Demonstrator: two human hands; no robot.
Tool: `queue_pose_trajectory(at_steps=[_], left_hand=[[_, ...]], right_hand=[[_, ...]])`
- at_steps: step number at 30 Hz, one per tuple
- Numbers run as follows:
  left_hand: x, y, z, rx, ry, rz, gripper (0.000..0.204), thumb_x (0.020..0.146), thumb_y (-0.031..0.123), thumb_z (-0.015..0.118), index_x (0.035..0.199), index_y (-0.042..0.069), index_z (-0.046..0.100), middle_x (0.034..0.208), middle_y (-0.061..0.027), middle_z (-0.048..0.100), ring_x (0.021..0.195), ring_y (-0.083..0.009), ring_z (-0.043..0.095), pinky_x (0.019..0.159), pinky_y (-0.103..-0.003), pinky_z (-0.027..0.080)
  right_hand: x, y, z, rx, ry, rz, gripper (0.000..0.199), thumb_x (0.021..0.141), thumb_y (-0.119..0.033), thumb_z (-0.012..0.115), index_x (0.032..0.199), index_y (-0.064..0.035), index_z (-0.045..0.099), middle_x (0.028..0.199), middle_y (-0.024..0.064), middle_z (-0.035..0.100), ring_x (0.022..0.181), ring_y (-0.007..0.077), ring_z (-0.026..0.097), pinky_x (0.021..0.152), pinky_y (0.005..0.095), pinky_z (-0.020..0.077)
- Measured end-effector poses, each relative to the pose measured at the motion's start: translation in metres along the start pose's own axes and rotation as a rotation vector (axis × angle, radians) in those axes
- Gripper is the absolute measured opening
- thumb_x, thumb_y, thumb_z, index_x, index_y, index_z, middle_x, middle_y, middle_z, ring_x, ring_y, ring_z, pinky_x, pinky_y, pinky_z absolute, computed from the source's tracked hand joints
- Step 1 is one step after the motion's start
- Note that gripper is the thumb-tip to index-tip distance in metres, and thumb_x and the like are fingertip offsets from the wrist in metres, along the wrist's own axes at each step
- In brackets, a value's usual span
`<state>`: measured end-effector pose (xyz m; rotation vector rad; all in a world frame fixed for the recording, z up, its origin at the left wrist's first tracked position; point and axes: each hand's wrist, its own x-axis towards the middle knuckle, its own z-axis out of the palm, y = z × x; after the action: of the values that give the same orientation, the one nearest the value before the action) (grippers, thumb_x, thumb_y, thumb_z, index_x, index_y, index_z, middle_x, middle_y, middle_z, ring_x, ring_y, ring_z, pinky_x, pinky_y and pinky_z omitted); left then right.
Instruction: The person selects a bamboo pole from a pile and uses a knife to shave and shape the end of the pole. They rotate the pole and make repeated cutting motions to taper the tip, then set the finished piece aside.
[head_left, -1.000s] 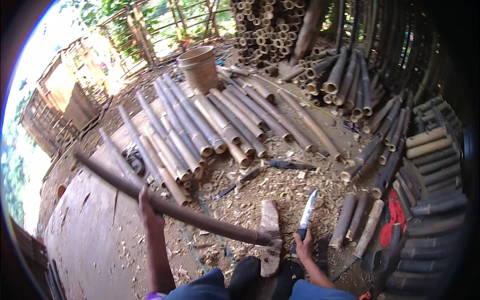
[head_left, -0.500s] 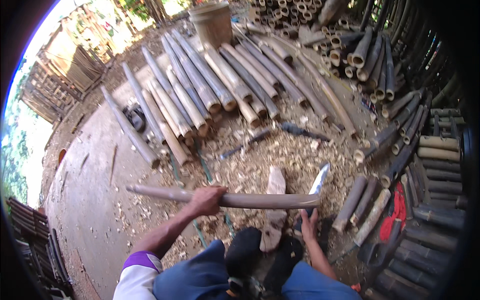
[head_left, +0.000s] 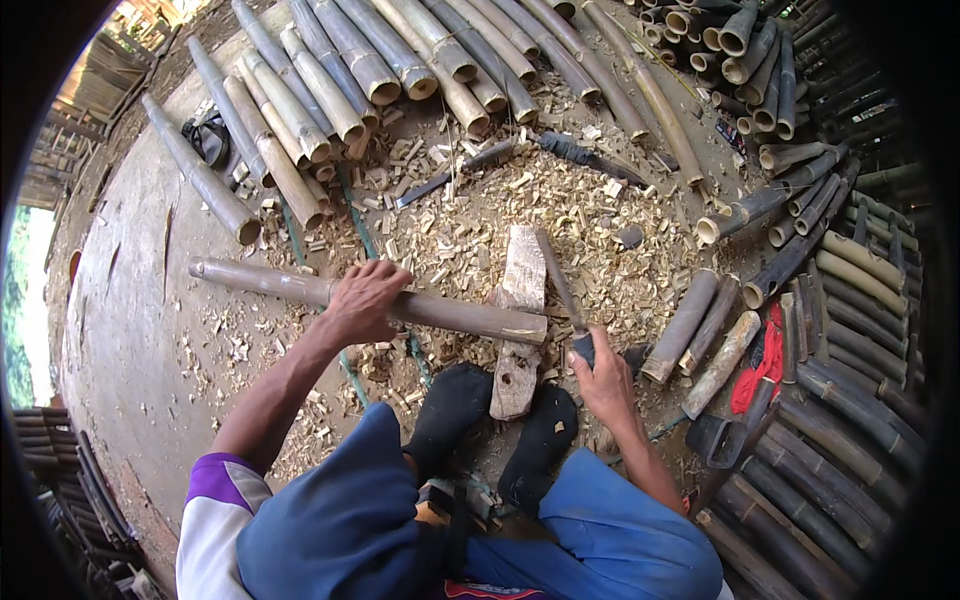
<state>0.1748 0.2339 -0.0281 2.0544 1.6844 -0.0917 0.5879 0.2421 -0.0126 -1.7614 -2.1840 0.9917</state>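
My left hand [head_left: 365, 300] grips bamboo pole [head_left: 370, 300], now lowered flat across chopping block [head_left: 520, 310]; right hand [head_left: 603, 380] clenches knife [head_left: 562, 290], blade raised.

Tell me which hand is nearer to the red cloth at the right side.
Right. The right hand grips the knife beside the wooden block, closer to the red cloth. The left hand holds the bamboo pole on the block's far side.

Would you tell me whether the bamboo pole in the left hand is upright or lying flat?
Lying flat: the bamboo pole runs sideways, its right end on the wooden block.
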Motion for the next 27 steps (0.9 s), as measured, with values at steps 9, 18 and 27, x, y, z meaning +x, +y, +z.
queue_pose_trajectory(at_steps=[9, 18, 27], left_hand=[[0.043, 0.012, 0.023, 0.029, -0.178, 0.0, 0.028, 0.063, 0.024, 0.078, 0.088, 0.011, 0.077, 0.079, -0.0134, 0.074, 0.079, -0.0335, 0.075, 0.073, -0.046, 0.059], [0.037, 0.011, 0.031, 0.022, -0.114, -0.018, 0.024, 0.067, 0.019, 0.077, 0.089, 0.01, 0.076, 0.081, -0.0142, 0.075, 0.079, -0.0332, 0.075, 0.073, -0.046, 0.059], [0.03, 0.019, 0.036, 0.017, 0.028, -0.024, 0.019, 0.07, 0.017, 0.076, 0.086, 0.008, 0.071, 0.078, -0.0133, 0.073, 0.079, -0.033, 0.075, 0.071, -0.047, 0.059]], right_hand=[[-0.016, -0.067, -0.03, -0.029, 0.166, -0.449, 0.047, 0.101, -0.021, 0.07, 0.135, 0.0015, 0.048, 0.106, 0.0279, 0.071, 0.085, 0.0445, 0.075, 0.068, 0.0481, 0.0604], [-0.007, -0.079, -0.03, -0.198, -0.02, -0.307, 0.032, 0.098, -0.017, 0.073, 0.112, 0.0008, 0.05, 0.096, 0.0276, 0.069, 0.076, 0.0444, 0.073, 0.061, 0.0456, 0.0589], [0.005, -0.056, -0.013, -0.413, -0.124, -0.211, 0.036, 0.098, -0.015, 0.071, 0.116, 0.0041, 0.046, 0.091, 0.0286, 0.069, 0.072, 0.0471, 0.072, 0.059, 0.0491, 0.0591]])
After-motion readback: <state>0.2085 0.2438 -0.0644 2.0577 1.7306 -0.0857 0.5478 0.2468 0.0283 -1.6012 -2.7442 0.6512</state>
